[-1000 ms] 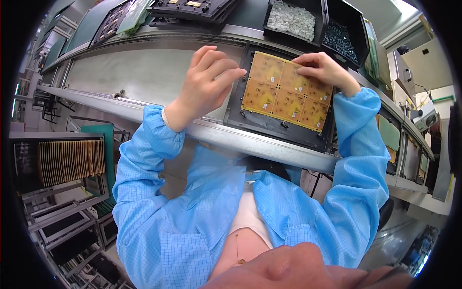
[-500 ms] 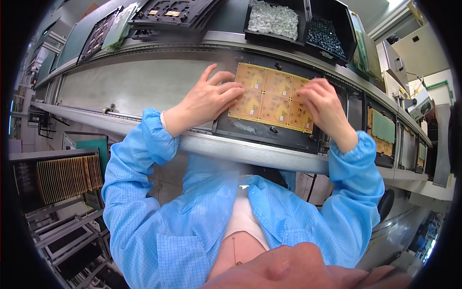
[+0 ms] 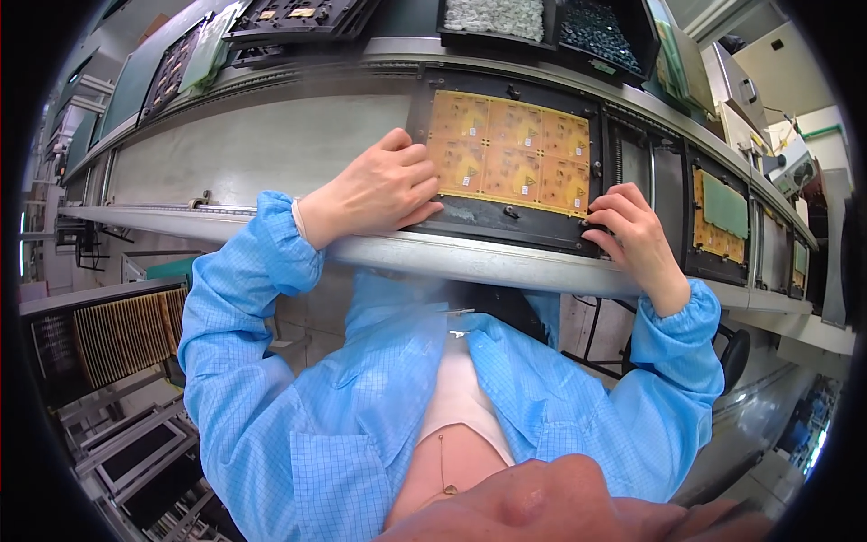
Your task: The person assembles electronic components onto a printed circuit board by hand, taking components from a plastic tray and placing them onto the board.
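A yellow-orange circuit board panel (image 3: 513, 149), divided into several squares with small labels, lies flat in a black carrier frame (image 3: 470, 215) on the conveyor. My left hand (image 3: 384, 188) is closed at the frame's left side, its curled fingers against the edge beside the panel. Whatever those fingertips grip is hidden. At the panel's near right corner, my right hand (image 3: 632, 233) pinches a small black clip (image 3: 584, 224) on the frame between thumb and fingers. Another black clip (image 3: 512, 212) sits on the near border of the frame.
The conveyor's metal rail (image 3: 479, 259) runs along my side. Beyond it stand a bin of whitish pieces (image 3: 495, 18), a bin of dark pieces (image 3: 601, 41) and stacked black carriers (image 3: 298, 23). A second carrier (image 3: 722, 255) is to the right; a rack of boards (image 3: 126, 330) stands lower left.
Both hands have come off the panel's sides toward me. My right hand has moved down to the near right corner clip, and my left fingers have curled in at the frame's left edge.
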Demonstrator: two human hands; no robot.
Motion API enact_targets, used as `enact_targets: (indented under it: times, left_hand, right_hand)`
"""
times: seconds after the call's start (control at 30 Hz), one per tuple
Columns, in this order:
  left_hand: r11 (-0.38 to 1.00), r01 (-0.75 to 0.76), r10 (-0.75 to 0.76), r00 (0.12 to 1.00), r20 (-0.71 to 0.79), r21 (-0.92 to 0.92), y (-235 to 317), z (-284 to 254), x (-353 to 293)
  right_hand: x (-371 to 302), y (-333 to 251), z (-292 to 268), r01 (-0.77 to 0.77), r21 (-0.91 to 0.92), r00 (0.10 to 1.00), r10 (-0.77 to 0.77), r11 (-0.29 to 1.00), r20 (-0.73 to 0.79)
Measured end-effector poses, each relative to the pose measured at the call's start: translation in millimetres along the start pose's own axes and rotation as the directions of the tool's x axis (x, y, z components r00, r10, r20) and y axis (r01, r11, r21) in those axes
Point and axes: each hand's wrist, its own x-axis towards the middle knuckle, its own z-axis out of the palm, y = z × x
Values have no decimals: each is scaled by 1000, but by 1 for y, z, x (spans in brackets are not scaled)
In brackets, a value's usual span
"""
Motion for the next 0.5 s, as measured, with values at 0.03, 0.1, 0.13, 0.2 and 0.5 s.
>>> enact_targets:
  times: [0.03,0.1,0.13,0.2,0.5]
  left_hand:
    - [1000,-9,9,1000,-7,-5,0,2,1]
    - [999,39,-39,999,-36,2,-1,6,0]
    - [1000,29,-30,999,-44,-5,0,9,-1]
    - [987,154,-159,980,-119,-57,3,15,-5]
    - [931,363,-365,927,-88,-32,18,18,1]
  right_hand:
    - [2,0,-2,-9,-8,1000,9,1000,1]
    - [8,-1,-4,56,6,997,-56,998,57]
    - [9,0,-4,45,-3,997,-44,999,60]
    - [12,3,-3,140,-111,975,-117,984,190]
    - [36,14,-21,562,-274,777,-384,781,499]
